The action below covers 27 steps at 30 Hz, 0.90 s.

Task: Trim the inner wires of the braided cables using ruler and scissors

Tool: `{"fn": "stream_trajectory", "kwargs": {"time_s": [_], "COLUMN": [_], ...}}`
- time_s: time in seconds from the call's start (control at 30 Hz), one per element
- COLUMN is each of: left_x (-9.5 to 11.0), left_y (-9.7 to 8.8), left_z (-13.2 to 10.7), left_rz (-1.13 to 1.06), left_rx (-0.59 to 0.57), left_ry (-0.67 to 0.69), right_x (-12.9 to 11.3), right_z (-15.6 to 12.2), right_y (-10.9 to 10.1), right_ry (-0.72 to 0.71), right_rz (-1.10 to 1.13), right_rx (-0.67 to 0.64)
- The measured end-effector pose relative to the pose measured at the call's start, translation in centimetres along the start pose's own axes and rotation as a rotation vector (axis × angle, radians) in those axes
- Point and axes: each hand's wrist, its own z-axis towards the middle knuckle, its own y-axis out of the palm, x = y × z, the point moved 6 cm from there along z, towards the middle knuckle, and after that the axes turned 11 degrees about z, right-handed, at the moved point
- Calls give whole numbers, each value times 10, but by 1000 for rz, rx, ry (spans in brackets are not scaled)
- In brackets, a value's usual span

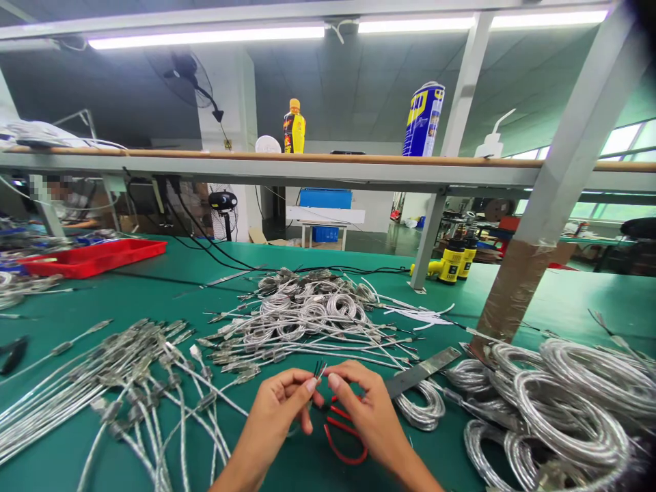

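Tight fingertip pinch from left hand [277,406] on thin wire ends [320,370], right hand [372,417] curled just beside them, its grip unclear, red-handled cutters [342,441] at 6 o'clock, braided cable coils [566,403] at 3 o'clock on green desk [56,461].

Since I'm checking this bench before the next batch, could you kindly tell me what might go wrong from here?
The thin wire ends pinched between the left hand and right hand could bend or fray. The red-handled hand tool just below them might catch a wire. The loose cable leads beside the hands could snag and tangle.
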Motion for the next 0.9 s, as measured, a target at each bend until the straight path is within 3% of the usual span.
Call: {"fn": "stream_trajectory", "kwargs": {"time_s": [0.37, 0.53, 0.77, 0.9], "left_x": [-3, -5, -5, 1], "left_y": [6, 3, 1, -2], "left_z": [0, -3, -3, -2], "left_rz": [36, 20, -18, 16], "left_rx": [-63, -42, -29, 8], "left_ry": [-35, -75, -91, -28], "right_x": [21, 28, 22, 28], "right_z": [-1, -4, -4, -6], "right_y": [13, 16, 18, 26], "right_ry": [250, 330, 298, 286], "right_rz": [565, 594, 584, 686], "right_rx": [104, 149, 160, 161]}}
